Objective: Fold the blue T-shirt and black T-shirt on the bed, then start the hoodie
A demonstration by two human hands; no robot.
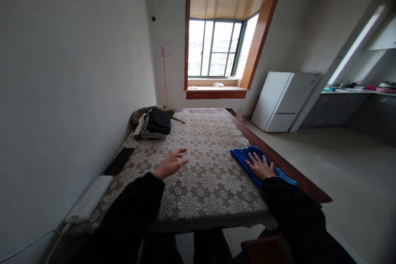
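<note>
Rests the right hand (261,167) flat on the blue bundle (241,156), palm down and with fingers spread wide, covering part of its middle and leaving a dark blue far end and a lighter near end in sight. Lies, in the bundle's case, at the right side of the table (309,193), by the bare wooden edge. Holds the left hand (172,165) near the middle, well apart from the bundle, with thumb and fingers parted and loosely bent; cannot tell whether touching the flowered cloth (213,181). Wears black sleeves (139,198). Has, at the far left, a dark stack (157,121); nearer along the wall (62,70), a black slab (120,161), then a white box (89,200) beside a cord (34,242). Shows, beyond, a pink stand (165,70), a window (216,47) and a white fridge (278,101).
</note>
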